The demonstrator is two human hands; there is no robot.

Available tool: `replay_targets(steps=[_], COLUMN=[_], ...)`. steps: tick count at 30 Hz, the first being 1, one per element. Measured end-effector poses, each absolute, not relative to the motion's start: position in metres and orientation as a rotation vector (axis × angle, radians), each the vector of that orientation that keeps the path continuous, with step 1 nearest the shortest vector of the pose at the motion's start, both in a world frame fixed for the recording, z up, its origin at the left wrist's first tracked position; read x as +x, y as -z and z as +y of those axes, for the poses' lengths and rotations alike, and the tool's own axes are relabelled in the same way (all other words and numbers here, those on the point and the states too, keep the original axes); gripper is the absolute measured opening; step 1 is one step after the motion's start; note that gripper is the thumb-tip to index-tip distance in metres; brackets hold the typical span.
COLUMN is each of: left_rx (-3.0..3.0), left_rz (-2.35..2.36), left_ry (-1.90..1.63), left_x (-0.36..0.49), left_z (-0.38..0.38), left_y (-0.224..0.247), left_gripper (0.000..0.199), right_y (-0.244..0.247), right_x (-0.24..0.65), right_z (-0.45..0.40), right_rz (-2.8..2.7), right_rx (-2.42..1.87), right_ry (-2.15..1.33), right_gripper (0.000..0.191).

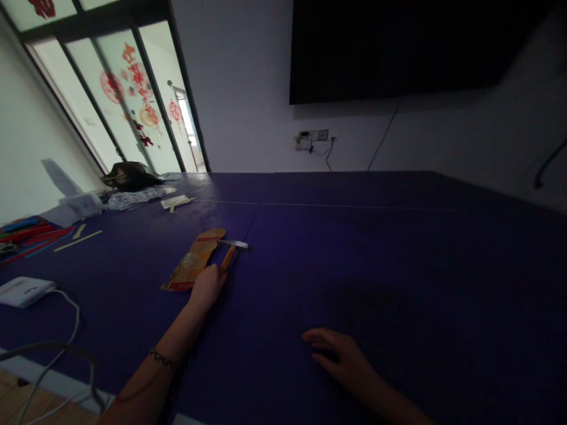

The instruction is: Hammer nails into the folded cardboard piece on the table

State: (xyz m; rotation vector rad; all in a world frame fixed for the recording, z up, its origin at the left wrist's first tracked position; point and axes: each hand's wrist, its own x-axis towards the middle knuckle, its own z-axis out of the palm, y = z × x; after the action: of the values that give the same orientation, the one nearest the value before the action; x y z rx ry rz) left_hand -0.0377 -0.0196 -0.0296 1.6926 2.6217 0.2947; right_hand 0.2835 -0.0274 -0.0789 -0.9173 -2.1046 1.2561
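Observation:
My left hand [207, 288] is closed around the wooden handle of a small hammer [228, 258]. The hammer's pale metal head [239, 244] lies crosswise at the far end of the handle, close to the tabletop. Just left of it, a torn piece of brown cardboard [190, 263] with red bands lies on the dark blue table [354, 248], partly behind my hand. My right hand [333, 354] hovers over or rests on the near part of the table. Its fingers are curved and apart, with nothing between them.
A white box-shaped device [26, 291] with a cable [76, 319] sits at the left edge. Behind it lie coloured strips [33, 236], a dark bag [130, 176], crumpled clear plastic [137, 198] and a small white item [176, 202]. A large screen [398, 47] hangs on the wall ahead.

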Motion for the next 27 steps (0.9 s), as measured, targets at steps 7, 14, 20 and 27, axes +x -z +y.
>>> replay_targets(steps=[7,14,20,27], left_rx=[1.425,1.046,0.961,0.908], left_rz=[1.692,1.037,0.852,0.81], left_ry=[-1.209,-1.147,-1.034,-1.094], left_x=[-0.005,0.06,0.079,0.088], left_z=[-0.027,-0.048,-0.056,-0.062], left_y=[0.021,0.028,0.044,0.059], left_gripper=[0.034,0.039,0.037,0.038], right_y=[0.08,0.064,0.045,0.049], right_x=[0.285,0.286,0.272,0.219], right_z=[-0.026,-0.03,-0.04,-0.072], right_rz=[-2.116,-2.163,-1.937,-1.937], right_rx=[-0.916,-0.937,-1.04,-1.261], right_ry=[-1.243,-1.102,-1.279,-1.206], right_gripper=[0.025,0.017,0.03,0.073])
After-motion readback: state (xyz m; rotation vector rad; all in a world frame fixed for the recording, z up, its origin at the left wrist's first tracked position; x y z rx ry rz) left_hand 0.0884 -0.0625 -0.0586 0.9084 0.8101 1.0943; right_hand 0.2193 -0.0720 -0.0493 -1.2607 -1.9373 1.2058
